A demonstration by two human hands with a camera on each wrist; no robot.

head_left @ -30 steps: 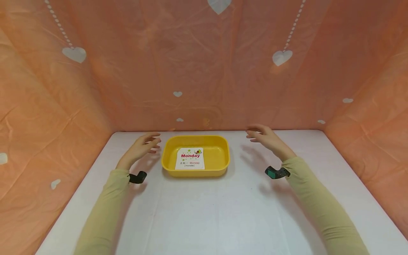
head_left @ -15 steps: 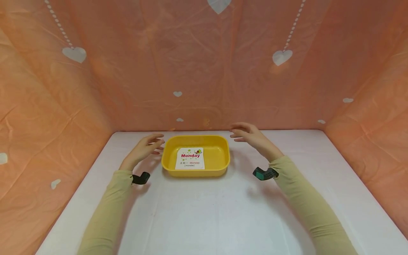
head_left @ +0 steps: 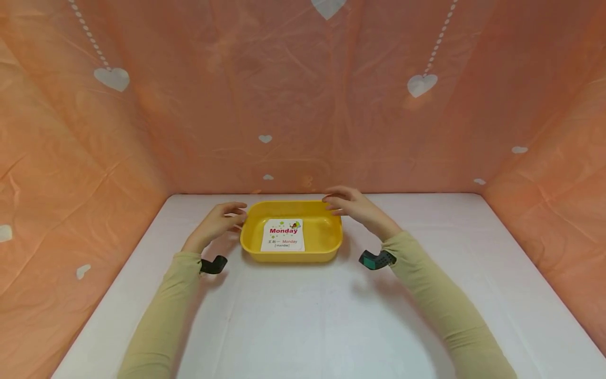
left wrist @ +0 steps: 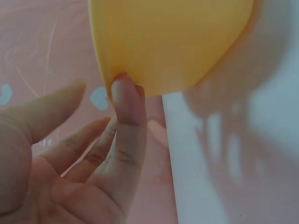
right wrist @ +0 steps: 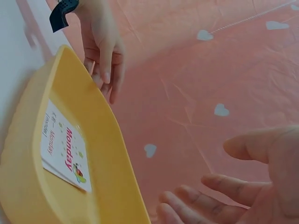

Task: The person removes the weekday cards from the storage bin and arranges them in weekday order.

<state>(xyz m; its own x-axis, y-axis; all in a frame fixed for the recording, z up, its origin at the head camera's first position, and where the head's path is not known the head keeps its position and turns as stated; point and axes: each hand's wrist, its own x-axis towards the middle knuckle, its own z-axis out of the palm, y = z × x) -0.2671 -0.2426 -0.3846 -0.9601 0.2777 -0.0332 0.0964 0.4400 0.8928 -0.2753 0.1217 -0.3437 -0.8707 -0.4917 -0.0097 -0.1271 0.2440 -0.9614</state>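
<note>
A yellow rectangular tray (head_left: 291,257) stands near the back of the white table, with a white "Monday" word card (head_left: 283,236) lying in its left half. At the tray's left end is my left hand (head_left: 215,223), its fingers loosely bent; in the left wrist view one fingertip (left wrist: 125,100) overlaps the tray's wall. My right hand (head_left: 357,208) hovers at the back right corner, fingertips over the rim in the head view. From the right wrist, its thumb and fingers (right wrist: 219,198) show spread and relaxed beside the tray, holding nothing.
The white tabletop (head_left: 293,316) runs forward from the tray toward the sleeves. An orange cloth (head_left: 227,95) with white hearts encloses the back and both sides. Each wrist wears a black device, such as the right band (head_left: 376,260).
My right hand has travelled left, from well beside the tray to its right corner. The left hand has come slightly rightward to the left end. Tray and card stay in place.
</note>
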